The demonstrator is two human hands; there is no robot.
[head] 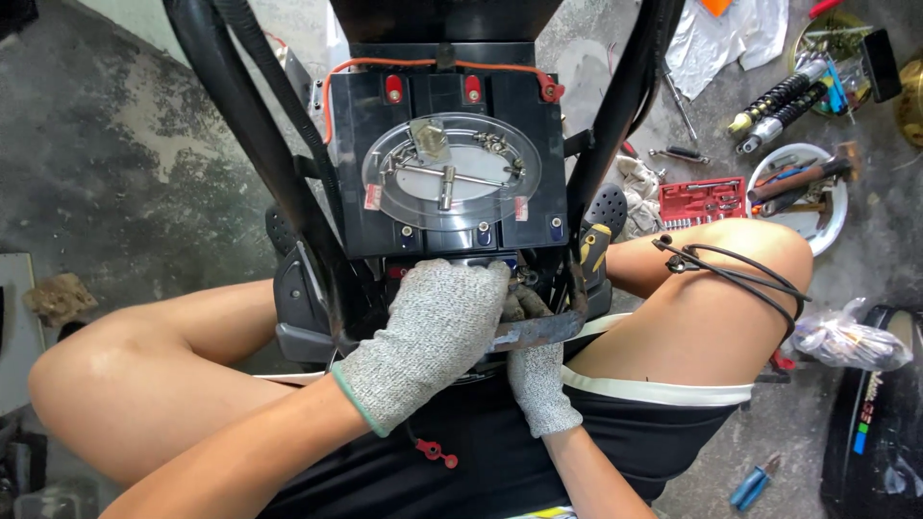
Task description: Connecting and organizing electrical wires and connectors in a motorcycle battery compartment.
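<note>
I see speckled grey knitted gloves on my left hand (423, 336) and right hand (536, 370), the left cuff edged green. The boxy plastic battery block (447, 168) is black with red caps and an orange wire (385, 65). The red socket-set case (703, 201) lies on mottled grey concrete floor (125, 163).

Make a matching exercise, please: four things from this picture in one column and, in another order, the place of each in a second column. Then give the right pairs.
Things:
1. clear oval tray
2. black cable
3. red socket set case
4. blue-handled pliers

Places:
A. on the floor at the lower right
B. on top of the black battery
C. draped over the person's right thigh
D. on the floor beyond the right knee, beside a white bowl of tools

Pairs: 1-B, 2-C, 3-D, 4-A
</note>
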